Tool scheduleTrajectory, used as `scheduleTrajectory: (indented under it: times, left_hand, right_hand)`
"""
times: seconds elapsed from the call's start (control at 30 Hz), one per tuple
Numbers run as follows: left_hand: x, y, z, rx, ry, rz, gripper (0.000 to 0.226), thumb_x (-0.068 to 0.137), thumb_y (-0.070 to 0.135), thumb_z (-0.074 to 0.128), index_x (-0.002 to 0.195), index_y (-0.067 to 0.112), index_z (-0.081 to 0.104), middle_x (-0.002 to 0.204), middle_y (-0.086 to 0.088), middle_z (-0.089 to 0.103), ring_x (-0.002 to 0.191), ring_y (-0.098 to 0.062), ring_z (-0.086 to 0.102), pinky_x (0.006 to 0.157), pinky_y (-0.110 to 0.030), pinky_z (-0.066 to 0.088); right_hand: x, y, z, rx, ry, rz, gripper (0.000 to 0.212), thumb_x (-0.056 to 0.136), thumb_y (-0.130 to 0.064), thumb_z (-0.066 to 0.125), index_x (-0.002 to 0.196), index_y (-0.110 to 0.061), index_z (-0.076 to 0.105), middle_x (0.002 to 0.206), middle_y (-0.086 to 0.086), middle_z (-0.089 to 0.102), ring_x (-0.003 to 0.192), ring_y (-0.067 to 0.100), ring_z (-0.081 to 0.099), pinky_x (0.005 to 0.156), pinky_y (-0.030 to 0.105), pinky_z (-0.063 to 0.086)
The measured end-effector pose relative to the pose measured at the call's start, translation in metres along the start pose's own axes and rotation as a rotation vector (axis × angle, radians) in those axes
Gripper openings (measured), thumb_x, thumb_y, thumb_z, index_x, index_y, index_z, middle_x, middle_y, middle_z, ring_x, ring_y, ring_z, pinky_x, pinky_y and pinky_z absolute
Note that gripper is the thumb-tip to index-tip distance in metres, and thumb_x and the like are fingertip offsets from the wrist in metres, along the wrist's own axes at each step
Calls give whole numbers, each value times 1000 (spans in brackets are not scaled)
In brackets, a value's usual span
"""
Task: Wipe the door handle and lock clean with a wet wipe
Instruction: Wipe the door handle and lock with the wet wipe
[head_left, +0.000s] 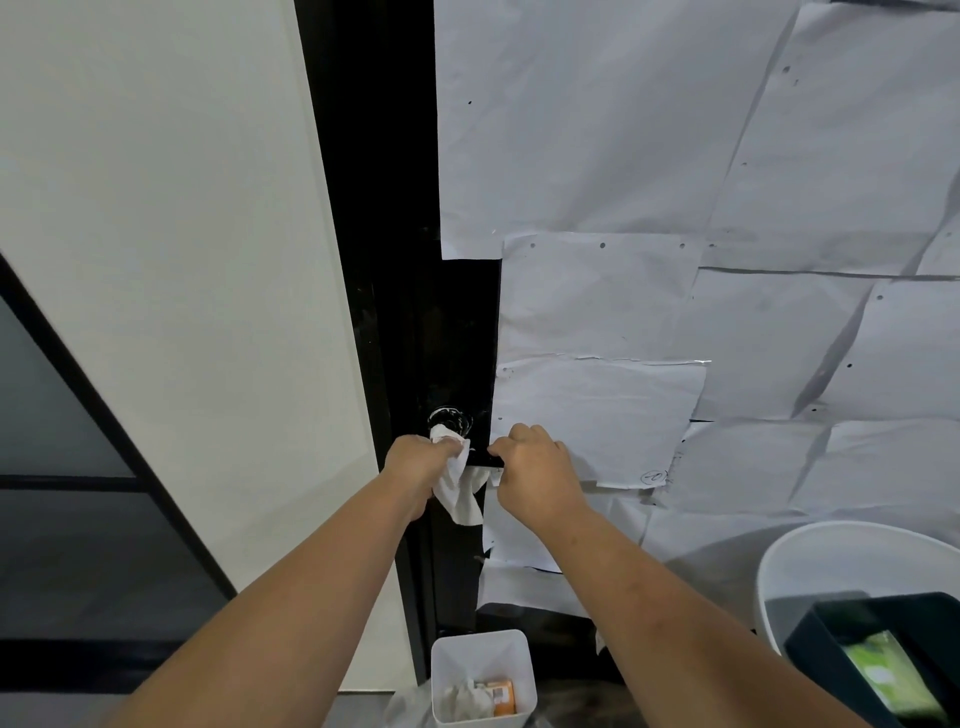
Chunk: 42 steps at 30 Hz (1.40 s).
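Note:
A black door (457, 322) stands in front of me, mostly covered with white paper sheets. My left hand (418, 460) holds a crumpled white wet wipe (457, 483) against the door just below the shiny round lock (451, 418). Part of the wipe hangs down under the hand. My right hand (535, 467) is closed around the black door handle (485, 457), whose lever shows only between the two hands.
White paper sheets (649, 182) cover the door to the right. A white wall (171, 260) lies to the left. On the floor below sits a small white bin (483, 675) with used wipes and an orange packet. A white round tub (852, 566) holding a dark box is at lower right.

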<state>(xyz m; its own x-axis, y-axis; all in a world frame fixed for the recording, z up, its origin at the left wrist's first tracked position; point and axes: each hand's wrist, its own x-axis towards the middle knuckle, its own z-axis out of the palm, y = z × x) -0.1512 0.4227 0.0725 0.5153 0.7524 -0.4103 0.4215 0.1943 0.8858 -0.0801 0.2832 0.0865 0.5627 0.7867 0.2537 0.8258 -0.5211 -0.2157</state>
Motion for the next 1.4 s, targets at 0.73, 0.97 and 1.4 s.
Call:
scheduleTrajectory:
  times: [0.73,0.97,1.4]
  left_hand:
    - [-57,10,-53,-684,-348,153,53,97,32,29,119,-1,64,119,-20,67,108,-34,65,90,-40,51]
    - [-39,-9,-53,-422,34,1,22,89,29,65,102,12,69,108,-8,71,96,-25,67,78,-36,56]
    - [-32,-26,-6,505,198,685,31,95,16,60,126,15,65,120,-2,59,105,-15,58,84,-10,34]
  right_hand:
    - [18,-31,-18,853,-183,290,22,91,-12,50,104,-18,66,84,-1,65,70,9,56,60,19,41]
    - [21,-19,-18,689,-47,330,23,87,-10,50,96,-16,70,89,4,71,81,21,67,74,36,57]
    - [25,-18,-18,487,66,241,35,83,4,44,102,-7,70,87,10,66,75,23,60,67,30,49]
